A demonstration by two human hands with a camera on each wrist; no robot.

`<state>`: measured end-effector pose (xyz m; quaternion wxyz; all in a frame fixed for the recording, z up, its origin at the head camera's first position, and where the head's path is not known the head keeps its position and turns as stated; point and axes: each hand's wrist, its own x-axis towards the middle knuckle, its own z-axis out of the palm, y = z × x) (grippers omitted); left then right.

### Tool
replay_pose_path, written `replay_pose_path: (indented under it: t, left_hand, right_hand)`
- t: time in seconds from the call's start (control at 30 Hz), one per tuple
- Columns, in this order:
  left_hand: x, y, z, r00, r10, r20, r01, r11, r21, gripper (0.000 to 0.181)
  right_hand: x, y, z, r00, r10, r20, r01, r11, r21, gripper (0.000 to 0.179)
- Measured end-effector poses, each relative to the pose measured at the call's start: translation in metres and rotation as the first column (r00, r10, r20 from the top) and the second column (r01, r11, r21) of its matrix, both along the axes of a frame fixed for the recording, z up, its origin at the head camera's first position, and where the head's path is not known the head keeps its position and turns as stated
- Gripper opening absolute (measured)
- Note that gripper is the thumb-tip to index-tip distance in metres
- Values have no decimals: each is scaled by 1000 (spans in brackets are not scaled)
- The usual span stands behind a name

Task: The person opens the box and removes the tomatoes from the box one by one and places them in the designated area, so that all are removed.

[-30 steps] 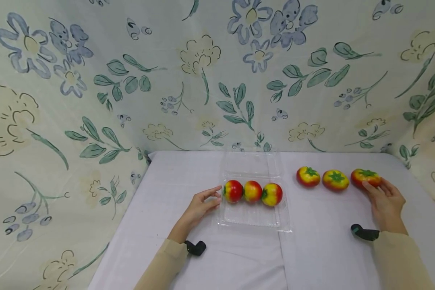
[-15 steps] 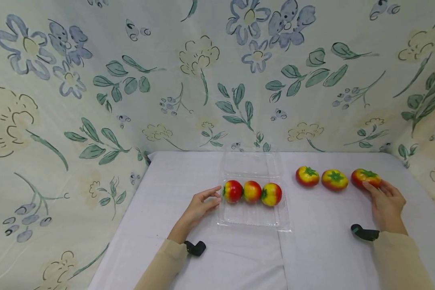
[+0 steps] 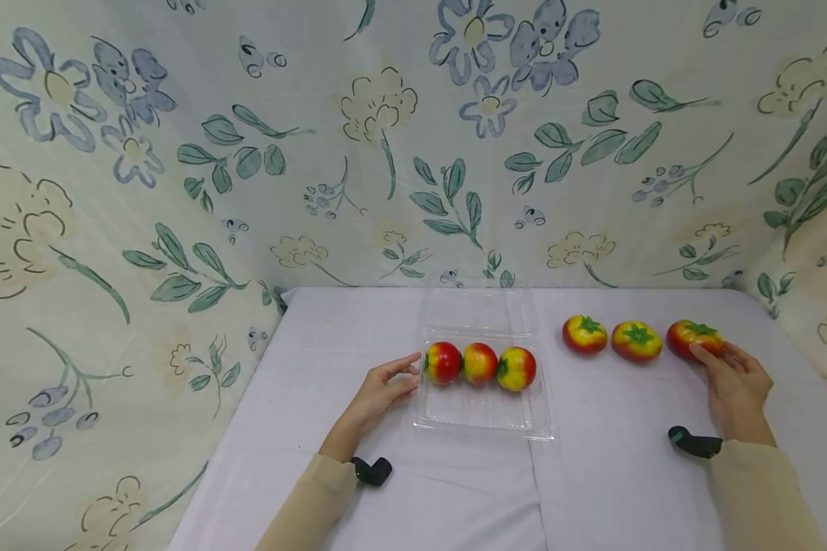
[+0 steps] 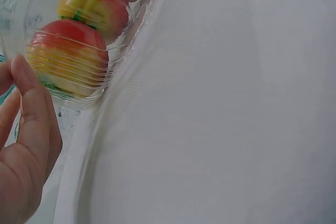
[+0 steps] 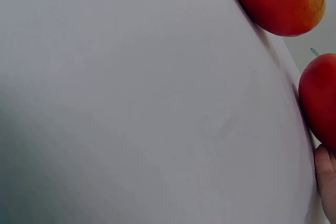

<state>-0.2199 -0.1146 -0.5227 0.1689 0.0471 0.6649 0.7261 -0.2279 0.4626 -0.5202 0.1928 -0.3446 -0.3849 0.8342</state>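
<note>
A clear plastic clamshell container (image 3: 478,409) lies on the table with its lid (image 3: 478,310) folded back. Three red-and-yellow toy tomatoes (image 3: 480,363) sit in a row inside it. At the container's left side, my left hand (image 3: 380,394) pinches the rim between thumb and fingers; the left wrist view shows the ribbed wall (image 4: 79,72) close by the fingertips. My right hand (image 3: 737,386) holds the rightmost toy tomato (image 3: 692,337) on the table, thumb in front and fingers around its right side. Its green leafy top faces up.
Two more toy tomatoes, one in the middle (image 3: 637,342) and one to its left (image 3: 584,335), stand between the container and my right hand. White cloth (image 3: 469,497) covers the table. A flower-printed curtain (image 3: 386,153) hangs behind and at the sides.
</note>
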Motion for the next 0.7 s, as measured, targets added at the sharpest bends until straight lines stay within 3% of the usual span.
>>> replay_pose_path:
  t: [0.43,0.7]
  left_hand:
    - [0,0,1,1000,2,8,-2,1000,-14,49]
    - [0,0,2,1000,1,10,-1,1000,-18,50]
  right_hand:
    - [6,4,3,999,9,49,-10,1000,24,79]
    - [17,6,7,1000,0,24,0,1000,1,83]
